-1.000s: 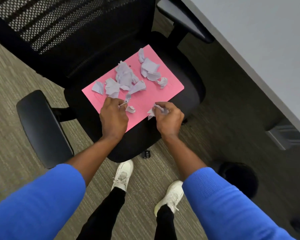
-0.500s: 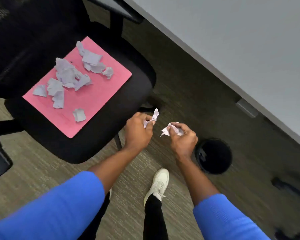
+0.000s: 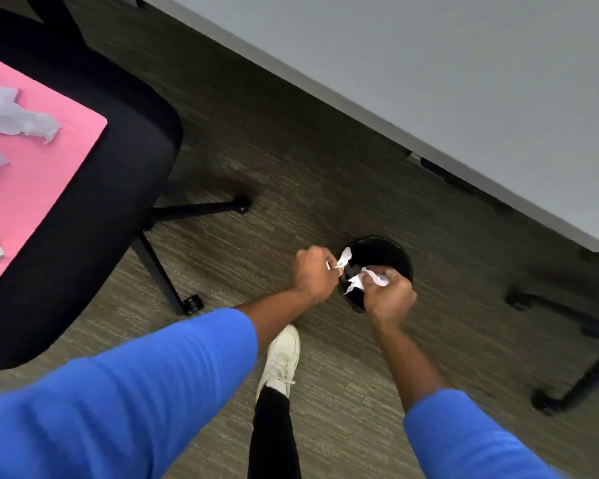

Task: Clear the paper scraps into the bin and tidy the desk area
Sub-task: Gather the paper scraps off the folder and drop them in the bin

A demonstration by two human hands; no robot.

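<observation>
A round black bin [image 3: 384,252] stands on the carpet under the desk edge. My left hand [image 3: 313,273] is at the bin's left rim, pinching a white paper scrap [image 3: 343,259]. My right hand [image 3: 389,293] is over the bin's near side, closed on another crumpled white scrap [image 3: 362,280]. Several more pale paper scraps [image 3: 21,124] lie on a pink sheet [image 3: 32,188] on the black chair seat [image 3: 94,216] at the left.
A grey desk top [image 3: 446,63] runs across the upper right, its edge just beyond the bin. The chair's base legs and castors [image 3: 191,304] spread over the carpet. Another chair base [image 3: 567,392] is at the right. My white shoe [image 3: 281,354] is below the hands.
Both hands carried scraps from the chair seat rightward to the bin; my view swung right, so the chair slid to the left edge.
</observation>
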